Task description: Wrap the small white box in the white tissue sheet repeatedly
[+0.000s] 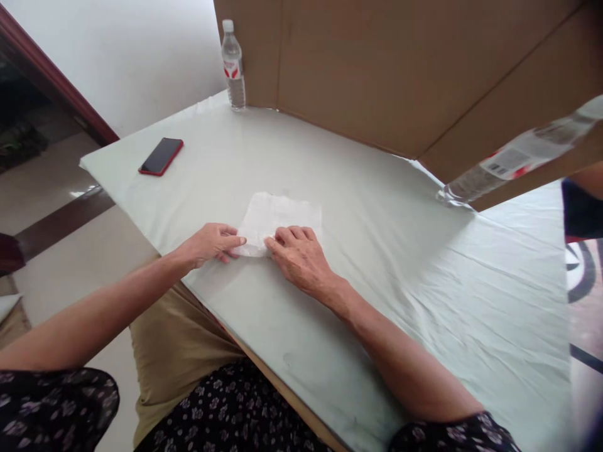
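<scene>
A thin white sheet that looks like a paper tissue (277,213) lies on the pale cloth covering the table. Its near edge is slightly folded or curled. At the tissue's near left corner, my left hand (210,243) pinches it between thumb and fingers. My right hand (299,260) rests over the near right part, thumb and curled fingers gripping that near edge. The right fingers hide part of the tissue beneath them.
A red-cased phone (161,157) lies at the table's far left. One clear water bottle (234,75) stands by a large cardboard panel (348,69); another bottle (513,157) stands at its right end. The tablecloth (400,263) is wrinkled on the right. Part of another person (584,207) shows at the right edge.
</scene>
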Available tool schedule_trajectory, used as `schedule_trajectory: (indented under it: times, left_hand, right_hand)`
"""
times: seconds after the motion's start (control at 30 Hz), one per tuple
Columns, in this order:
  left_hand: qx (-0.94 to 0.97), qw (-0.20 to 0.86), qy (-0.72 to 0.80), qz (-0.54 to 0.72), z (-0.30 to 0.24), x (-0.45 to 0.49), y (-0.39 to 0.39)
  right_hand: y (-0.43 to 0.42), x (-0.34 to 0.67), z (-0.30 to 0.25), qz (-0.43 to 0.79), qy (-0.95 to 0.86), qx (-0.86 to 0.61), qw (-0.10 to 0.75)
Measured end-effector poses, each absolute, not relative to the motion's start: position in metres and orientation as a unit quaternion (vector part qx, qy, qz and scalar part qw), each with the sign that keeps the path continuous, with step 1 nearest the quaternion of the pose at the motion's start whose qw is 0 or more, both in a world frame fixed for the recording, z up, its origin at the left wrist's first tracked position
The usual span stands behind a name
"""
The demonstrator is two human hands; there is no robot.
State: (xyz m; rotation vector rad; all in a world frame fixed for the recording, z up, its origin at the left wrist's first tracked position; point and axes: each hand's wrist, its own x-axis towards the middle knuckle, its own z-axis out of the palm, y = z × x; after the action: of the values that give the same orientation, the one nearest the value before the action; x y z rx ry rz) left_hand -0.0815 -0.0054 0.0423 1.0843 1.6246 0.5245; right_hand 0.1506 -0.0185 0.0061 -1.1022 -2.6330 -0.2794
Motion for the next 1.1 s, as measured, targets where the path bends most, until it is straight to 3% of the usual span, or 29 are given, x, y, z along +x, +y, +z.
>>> schedule_trajectory:
  times: [0.13,0.7,1.1]
  left_hand:
    - [0.419,0.560,0.673,0.240,0.039,-0.071,-0.002]
    - [0.497,0.455,0.711,0.201,0.049,-0.044,0.005]
    - [0.448,0.498,0.708,0.225,0.035,-0.033,0.007]
  right_hand:
    - [-0.019,0.151,0.002,-0.102,-0.908,-0.375,0.157]
    - [-0.019,0.146,0.001,-0.076,-0.910,-0.367,0.176]
    - [-0.019,0.146,0.002,-0.085,-0.908,-0.371,0.173]
